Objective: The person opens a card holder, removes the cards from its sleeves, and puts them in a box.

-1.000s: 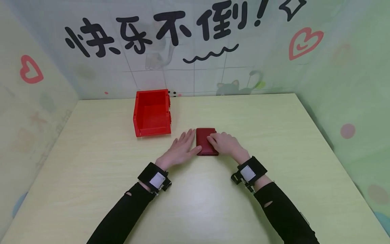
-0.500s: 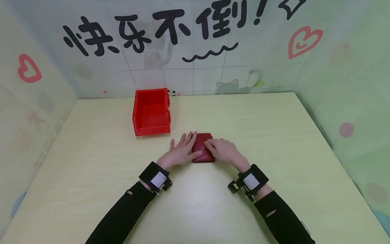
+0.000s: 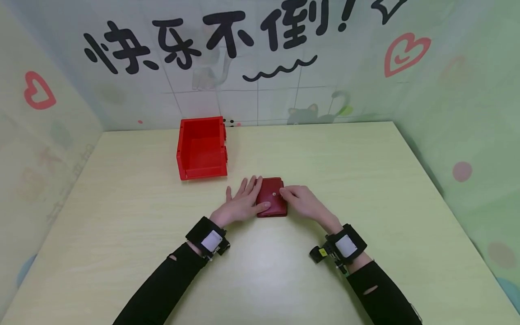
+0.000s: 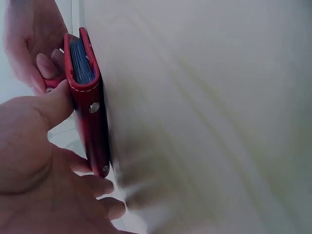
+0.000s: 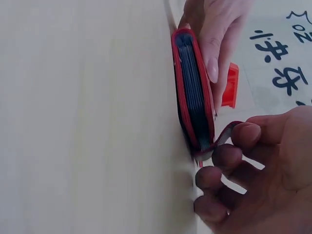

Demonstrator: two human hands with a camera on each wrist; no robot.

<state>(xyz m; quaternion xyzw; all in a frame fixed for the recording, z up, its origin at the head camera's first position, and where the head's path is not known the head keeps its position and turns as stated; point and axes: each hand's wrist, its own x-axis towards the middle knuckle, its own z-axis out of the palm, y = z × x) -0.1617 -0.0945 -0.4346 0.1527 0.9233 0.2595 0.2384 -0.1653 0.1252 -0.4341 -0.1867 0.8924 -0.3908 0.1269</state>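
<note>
A dark red card holder (image 3: 270,184) lies on the table between both hands. Blue-tinged card sleeves (image 4: 82,63) show inside its stitched edge in the left wrist view. My left hand (image 3: 239,205) rests along its left side, thumb pressing the top cover and the other fingers straight by the spine. At the right edge, my right hand (image 3: 306,204) pinches the small closing strap (image 5: 225,131) between thumb and index finger; the strap bends up away from the cover. A silver snap (image 3: 274,194) is exposed on the cover.
A red plastic bin (image 3: 202,151) stands at the back left of the pale wooden table (image 3: 260,280). Printed cloth walls rise behind the table and along its sides. Each wrist wears a black band with a camera.
The card holder has slid slightly toward me and left. My right hand has drawn the strap back to the right, uncovering the snap. My left thumb now lies farther onto the cover.
</note>
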